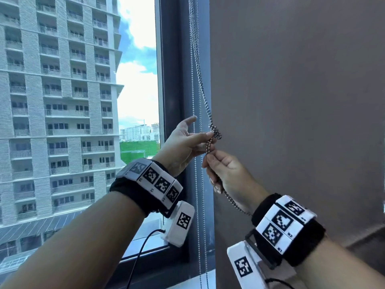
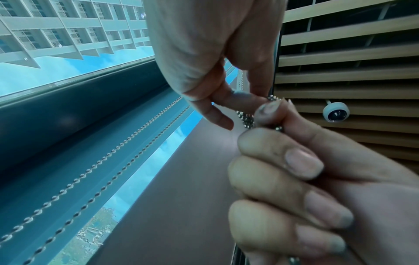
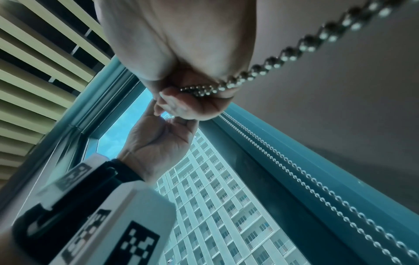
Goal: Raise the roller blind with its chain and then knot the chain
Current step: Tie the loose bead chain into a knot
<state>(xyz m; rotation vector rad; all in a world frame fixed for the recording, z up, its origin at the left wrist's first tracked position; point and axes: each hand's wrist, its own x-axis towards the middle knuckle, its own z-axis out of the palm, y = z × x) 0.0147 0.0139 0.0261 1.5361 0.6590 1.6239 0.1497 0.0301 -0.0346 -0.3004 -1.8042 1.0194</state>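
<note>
A doubled metal bead chain (image 1: 196, 65) runs down along the dark window frame (image 1: 175, 80) to a small knot (image 1: 216, 132). My left hand (image 1: 208, 140) pinches the chain just under the knot, with one finger sticking up. Right below it, my right hand (image 1: 210, 159) grips the same chain in curled fingers, and the loose end (image 1: 234, 203) trails over my wrist. In the left wrist view the beads (image 2: 247, 120) show between both hands' fingertips. The right wrist view shows the chain (image 3: 294, 50) entering my right fist (image 3: 192, 100). The window glass is uncovered.
A second pair of bead strands (image 1: 198, 205) hangs straight down to the sill (image 1: 187, 282), just left of my hands. A plain grey surface (image 1: 291, 101) fills the right side. Overhead are wooden ceiling slats (image 2: 340, 53) with a small round camera (image 2: 336, 112).
</note>
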